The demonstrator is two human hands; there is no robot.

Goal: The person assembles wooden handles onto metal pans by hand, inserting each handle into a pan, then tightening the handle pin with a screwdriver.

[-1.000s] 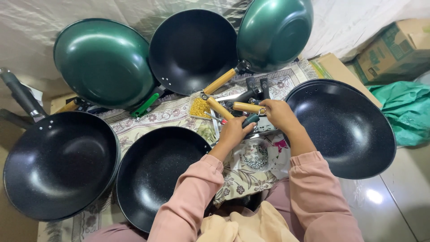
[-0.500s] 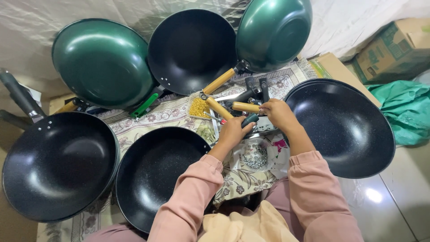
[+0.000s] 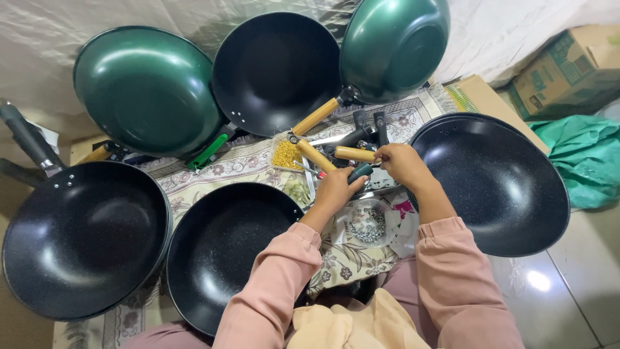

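Observation:
My left hand (image 3: 334, 191) is closed around a screwdriver with a dark green grip (image 3: 360, 172), its tip pointing right. My right hand (image 3: 402, 165) pinches the near end of a loose wooden handle (image 3: 352, 154) lying on the patterned cloth (image 3: 252, 165). The two hands almost touch over a small pile of black and wooden pan handles (image 3: 361, 132). Just below them lies a clear bag of small metal screws (image 3: 368, 223). Both arms wear pink sleeves.
Several woks ring me: black speckled ones at left (image 3: 81, 239), front centre (image 3: 226, 252) and right (image 3: 497, 184); two green ones (image 3: 148, 90) (image 3: 394, 45) and a black one (image 3: 274, 71) lean at the back. A cardboard box (image 3: 568, 71) and green bag (image 3: 588, 155) sit far right.
Almost nothing differs; both hands stay on the screwdriver and the wooden handle, with only a slight shift of the view.

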